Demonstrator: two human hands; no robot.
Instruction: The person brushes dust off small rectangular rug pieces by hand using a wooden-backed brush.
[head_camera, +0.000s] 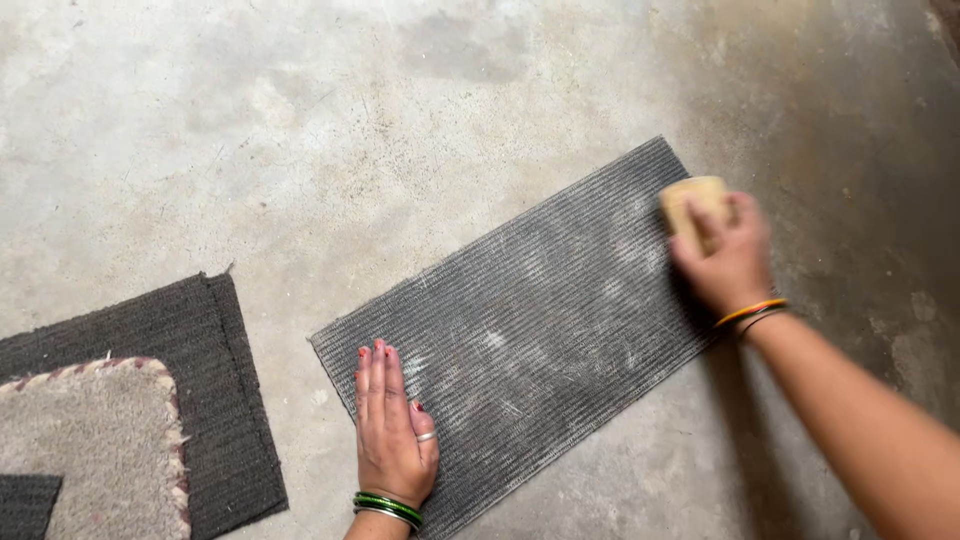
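**Scrubbing a grey ribbed mat on a concrete floor**

Lying slantwise on the bare concrete floor (300, 120), the grey ribbed mat (530, 330) runs from lower left to upper right and carries pale, dusty smears across its middle. The left hand (392, 430) rests flat on the mat's near left end, palm down, fingers straight and close together, nails painted red, a ring on one finger and green bangles (387, 508) at the wrist. The right hand (728, 262) is at the far right end, fingers curled around a tan wooden-backed brush (692, 200) that sits on the mat's surface; orange and dark bangles circle that wrist. To the left, well apart from the mat, lies a dark brown mat (215, 370) with a beige pile rug (95, 440) overlapping it.
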